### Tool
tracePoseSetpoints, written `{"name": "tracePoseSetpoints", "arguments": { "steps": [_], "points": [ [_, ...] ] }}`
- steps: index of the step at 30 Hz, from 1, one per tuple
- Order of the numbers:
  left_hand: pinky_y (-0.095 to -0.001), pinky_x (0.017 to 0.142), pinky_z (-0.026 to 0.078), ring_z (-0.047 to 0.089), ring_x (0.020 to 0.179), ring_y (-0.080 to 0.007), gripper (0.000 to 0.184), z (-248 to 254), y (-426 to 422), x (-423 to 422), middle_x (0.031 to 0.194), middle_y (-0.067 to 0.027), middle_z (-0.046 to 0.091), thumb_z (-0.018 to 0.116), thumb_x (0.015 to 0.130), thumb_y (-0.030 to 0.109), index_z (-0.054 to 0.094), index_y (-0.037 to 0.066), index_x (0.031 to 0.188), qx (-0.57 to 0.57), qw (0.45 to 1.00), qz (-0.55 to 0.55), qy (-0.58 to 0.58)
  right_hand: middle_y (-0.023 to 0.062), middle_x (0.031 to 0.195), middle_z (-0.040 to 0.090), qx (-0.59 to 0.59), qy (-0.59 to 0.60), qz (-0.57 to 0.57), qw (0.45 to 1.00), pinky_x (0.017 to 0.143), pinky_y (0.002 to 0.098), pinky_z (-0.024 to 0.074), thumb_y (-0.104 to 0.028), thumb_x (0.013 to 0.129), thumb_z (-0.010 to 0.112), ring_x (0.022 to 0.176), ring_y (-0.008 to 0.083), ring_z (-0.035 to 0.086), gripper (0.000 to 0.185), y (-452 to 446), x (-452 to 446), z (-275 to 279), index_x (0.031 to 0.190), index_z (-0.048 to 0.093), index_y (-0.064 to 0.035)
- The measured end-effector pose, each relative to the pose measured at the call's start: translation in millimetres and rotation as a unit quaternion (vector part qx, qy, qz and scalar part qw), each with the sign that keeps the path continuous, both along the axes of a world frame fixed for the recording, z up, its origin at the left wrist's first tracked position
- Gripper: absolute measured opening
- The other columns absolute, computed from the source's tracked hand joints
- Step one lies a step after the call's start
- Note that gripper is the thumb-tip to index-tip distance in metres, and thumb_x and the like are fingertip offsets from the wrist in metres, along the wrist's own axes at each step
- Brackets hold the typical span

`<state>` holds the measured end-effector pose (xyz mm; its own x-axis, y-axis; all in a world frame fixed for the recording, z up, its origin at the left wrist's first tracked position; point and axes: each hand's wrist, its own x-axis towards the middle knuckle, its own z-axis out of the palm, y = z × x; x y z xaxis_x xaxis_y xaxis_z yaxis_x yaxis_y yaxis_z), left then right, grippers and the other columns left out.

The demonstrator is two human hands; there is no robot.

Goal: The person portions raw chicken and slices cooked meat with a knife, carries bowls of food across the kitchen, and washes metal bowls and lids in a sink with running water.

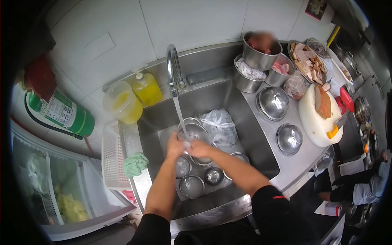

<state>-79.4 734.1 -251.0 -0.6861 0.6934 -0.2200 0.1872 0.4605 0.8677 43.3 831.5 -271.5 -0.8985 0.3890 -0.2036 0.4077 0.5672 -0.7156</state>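
Note:
Water runs from the chrome faucet [173, 69] onto my two hands, which are close together over a round metal bowl [196, 130] in the sink [257, 149]. My left hand [174, 144] has its fingers curled at the stream. Against it, my right hand [200, 148] is also curled inward. A small whitish patch shows between them; whether it is an object, foam or water I cannot make out. Several small metal bowls [192, 187] lie in the sink below my hands. A knotted clear plastic bag [219, 127] sits to the right of the large bowl.
At the left stand a yellow soap bottle [148, 90], a plastic tub [124, 104], a green cloth [135, 164] and a white basket [112, 157]. On the right counter are metal domes [272, 103], filled pots [261, 59] and a cutting board [316, 126] with a yellow-handled knife [334, 131].

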Motion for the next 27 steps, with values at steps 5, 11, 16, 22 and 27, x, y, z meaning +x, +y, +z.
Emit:
{"name": "tracePoseSetpoints", "arguments": {
  "steps": [5,11,16,22,27],
  "points": [
    [-0.0354,0.038,0.043,0.06,0.06,-0.0189,0.032,-6.4,-21.3,-1.1,0.092,-0.0126,0.066,0.051,0.089,0.001,0.056,0.007,0.121,-0.001,0.965,-0.024,-0.261,0.0171,0.109,0.068,-0.022,0.183,-0.135,0.974,0.093,0.0443,0.0486,-0.036,0.089,0.052,0.099,0.0309,0.064,0.039,48.9,31.4,33.9,0.108,0.068,-0.0054],
    [-0.0424,0.051,0.05,0.066,0.068,-0.03,0.025,-5.4,28.7,37.0,0.085,-0.0129,0.067,0.056,0.092,0.01,0.055,0.007,0.117,0.058,0.988,0.037,-0.138,0.0109,0.136,0.054,-0.796,0.31,-0.311,0.416,0.097,0.0539,0.045,-0.063,0.092,0.041,0.122,0.0306,0.052,0.067,3.2,15.3,2.0,0.133,0.053,-0.0109],
    [-0.0446,0.066,0.053,0.067,0.08,-0.0351,0.011,96.5,51.8,-36.8,0.096,-0.0102,0.065,0.059,0.086,0.015,0.054,0.012,0.095,-0.042,0.799,-0.284,0.529,0.0117,0.141,0.049,-0.657,0.155,-0.384,0.63,0.095,0.0546,0.0457,-0.054,0.095,0.044,0.13,0.0319,0.043,0.058,12.8,26.0,47.4,0.137,0.048,-0.0147],
    [-0.0402,0.078,0.055,0.064,0.104,-0.0324,0.019,142.8,28.4,-25.4,0.115,-0.0145,0.065,0.056,0.077,-0.006,0.051,0.007,0.09,0.171,0.812,-0.219,0.513,0.0127,0.135,0.049,-0.473,0.201,-0.358,0.779,0.087,0.0466,0.0525,-0.038,0.094,0.057,0.112,0.0266,0.056,0.053,46.2,57.7,119.0,0.138,0.045,-0.0098],
    [-0.0381,0.084,0.055,0.065,0.102,-0.028,0.031,58.9,-20.0,-49.5,0.115,-0.0179,0.063,0.053,0.076,-0.019,0.05,0.003,0.099,0.305,0.908,-0.018,0.287,0.0067,0.109,0.061,-0.379,0.175,-0.389,0.821,0.076,0.0386,0.0538,-0.035,0.094,0.058,0.086,0.0177,0.059,0.046,62.2,147.5,81.3,0.132,0.053,-0.0084]
  ]
}}
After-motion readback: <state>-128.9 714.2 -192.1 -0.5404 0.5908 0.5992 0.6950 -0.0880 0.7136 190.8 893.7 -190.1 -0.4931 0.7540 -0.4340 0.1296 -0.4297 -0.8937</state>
